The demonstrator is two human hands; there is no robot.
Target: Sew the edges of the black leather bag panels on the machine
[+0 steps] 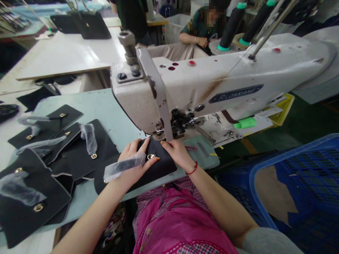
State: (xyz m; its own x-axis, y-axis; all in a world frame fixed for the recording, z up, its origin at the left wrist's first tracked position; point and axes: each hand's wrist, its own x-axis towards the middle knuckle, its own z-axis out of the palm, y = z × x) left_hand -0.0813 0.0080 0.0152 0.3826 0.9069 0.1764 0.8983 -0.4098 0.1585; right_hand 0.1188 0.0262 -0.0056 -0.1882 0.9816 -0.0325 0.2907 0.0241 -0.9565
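A black bag panel [161, 168] with a gold clasp [150, 156] and a plastic-wrapped strap [124, 167] lies on the pale table of a white sewing machine [137, 95]. My left hand [135, 164] rests on it with fingers spread, thumb beside the clasp. At the panel's right edge, my right hand [178, 153] pinches it between thumb and fingers, close to the presser foot area. The panel's far edge reaches under the machine head, where the needle is hidden. More black panels [90, 155] with gold fittings and plastic wraps lie overlapping at the left.
Pink thread snips [191, 148] lie right of my right hand. A blue plastic basket [254, 169] holding a beige scrap stands at the right. Black thread cones [229, 28] rise behind the machine. Another person [203, 31] sits beyond it. A white table [74, 53] stands at the back left.
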